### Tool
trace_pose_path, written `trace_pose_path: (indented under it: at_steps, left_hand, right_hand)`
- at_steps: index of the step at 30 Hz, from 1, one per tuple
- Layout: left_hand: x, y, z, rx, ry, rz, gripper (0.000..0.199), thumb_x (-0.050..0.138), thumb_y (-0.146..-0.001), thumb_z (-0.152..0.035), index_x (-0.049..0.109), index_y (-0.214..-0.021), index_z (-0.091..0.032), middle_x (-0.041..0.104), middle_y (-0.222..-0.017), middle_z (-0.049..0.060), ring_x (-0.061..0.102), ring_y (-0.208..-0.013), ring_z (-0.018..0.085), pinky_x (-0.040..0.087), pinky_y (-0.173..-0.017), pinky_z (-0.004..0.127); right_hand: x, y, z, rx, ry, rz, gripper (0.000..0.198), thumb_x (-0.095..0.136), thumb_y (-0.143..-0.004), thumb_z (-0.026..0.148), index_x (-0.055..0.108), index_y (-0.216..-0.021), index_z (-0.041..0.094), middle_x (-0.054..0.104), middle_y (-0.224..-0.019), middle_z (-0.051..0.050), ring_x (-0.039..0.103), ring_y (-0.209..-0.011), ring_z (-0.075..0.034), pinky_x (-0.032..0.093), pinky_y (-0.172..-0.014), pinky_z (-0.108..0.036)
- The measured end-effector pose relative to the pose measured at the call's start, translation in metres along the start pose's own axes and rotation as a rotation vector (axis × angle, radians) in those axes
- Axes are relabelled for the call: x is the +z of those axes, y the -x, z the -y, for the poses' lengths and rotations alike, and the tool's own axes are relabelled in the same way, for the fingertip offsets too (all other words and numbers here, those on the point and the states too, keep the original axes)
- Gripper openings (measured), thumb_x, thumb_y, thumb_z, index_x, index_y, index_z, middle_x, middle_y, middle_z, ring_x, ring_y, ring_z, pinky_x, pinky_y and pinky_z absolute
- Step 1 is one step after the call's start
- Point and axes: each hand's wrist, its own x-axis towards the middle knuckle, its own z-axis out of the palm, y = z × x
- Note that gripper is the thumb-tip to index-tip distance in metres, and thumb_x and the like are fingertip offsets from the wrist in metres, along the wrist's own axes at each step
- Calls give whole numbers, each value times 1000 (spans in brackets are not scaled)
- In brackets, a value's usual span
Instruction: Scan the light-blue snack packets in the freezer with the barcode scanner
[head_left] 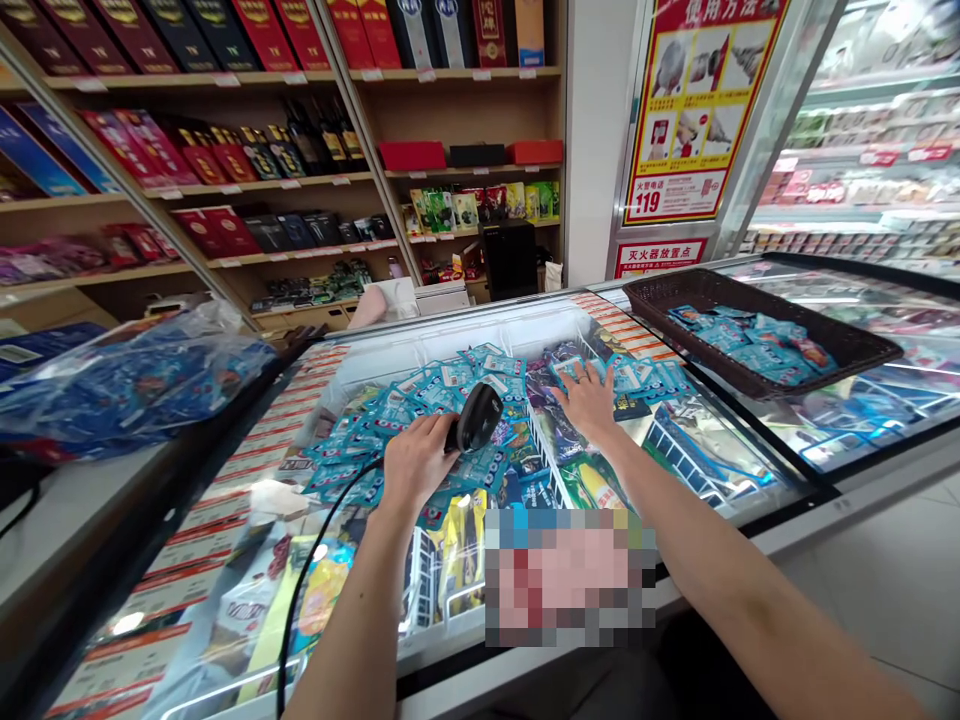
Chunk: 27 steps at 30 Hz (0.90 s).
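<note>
My left hand is wrapped round the handle of a black barcode scanner, whose head points to the right. A black cable runs from it down along my left forearm. Under and behind the scanner, many small blue packets lie in a loose pile on the glass freezer top. My right hand rests palm down with fingers spread, its fingertips on a blue packet. Several more blue packets lie just right of those fingers.
A dark brown basket with blue packets inside sits on the freezer at the right. At the left, a clear plastic bag of blue packets lies on a counter. Shelves with boxes and bottles stand behind. White wire dividers show under the glass.
</note>
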Motion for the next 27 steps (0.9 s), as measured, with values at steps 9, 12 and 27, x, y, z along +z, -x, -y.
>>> trace_pose_path:
  at_steps: [9, 12, 27]
  left_hand:
    - [-10, -6, 11, -59, -26, -1, 28, 52, -80, -33, 54, -105, -22, 65, -93, 7, 59, -90, 23, 43, -66, 30]
    - [-7, 0, 18, -93, 4, -60, 29, 50, -80, -30, 53, -107, -22, 65, -94, 7, 59, -93, 23, 44, -67, 30]
    - [-6, 10, 18, -48, 0, -89, 28, 49, -82, -32, 54, -107, -22, 65, -92, 8, 58, -90, 22, 42, -70, 31]
  right_hand:
    - [5, -8, 29, -197, -135, 88, 48, 29, -93, 40, 44, -134, 20, 43, -140, -7, 30, -133, -23, 13, -111, -48]
    - [16, -14, 41, -276, -188, 190, 57, 31, -92, 47, 36, -139, 17, 35, -145, -8, 31, -133, -22, 25, -107, -38]
    - [-1, -7, 47, -310, -282, 197, 38, 35, -92, 40, 61, -113, 20, 63, -104, -8, 55, -100, -20, 39, -90, -32]
